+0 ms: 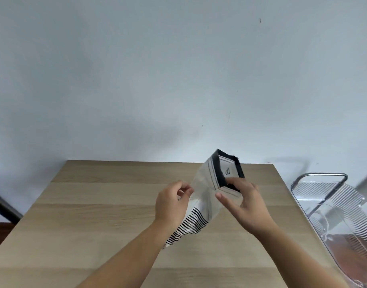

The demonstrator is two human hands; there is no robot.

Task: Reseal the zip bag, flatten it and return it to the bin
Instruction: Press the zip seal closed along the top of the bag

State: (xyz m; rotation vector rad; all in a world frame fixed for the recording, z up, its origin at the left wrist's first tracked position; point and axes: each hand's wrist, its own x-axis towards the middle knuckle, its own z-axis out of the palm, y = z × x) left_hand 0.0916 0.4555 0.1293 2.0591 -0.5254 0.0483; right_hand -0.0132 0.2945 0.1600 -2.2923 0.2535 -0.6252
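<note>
Backdrop: pale blue-grey wall (178,69), plain, filling the upper half of the view.
Surface: light wooden table (95,215) with long grain bands, set against the wall.
Zip bag (207,196): white pouch, black band around the mouth, thin black stripes near the bottom; held in the air over the table, tilted with mouth toward 1 o'clock and base toward 7 o'clock.
Mouth of bag: standing open as a rough rectangle, white inner wall with a small dark print visible inside.
Left hand (171,201): at 9 o'clock of the bag, fingers curled, thumb and fingertips pinching the bag's left edge at mid-height.
Right hand (246,201): at 3 o'clock of the bag, fingers bent over the near rim of the mouth, thumb (226,201) stretched flat across the front panel; gripping the bag's upper part.
Bin (332,206): clear plastic container with ribbed walls and a metal handle frame, at 3 o'clock of the table, beside its right edge, well apart from the bag.
Far left: dark slanted bar (4,206) at 9 o'clock, below the table's level.
</note>
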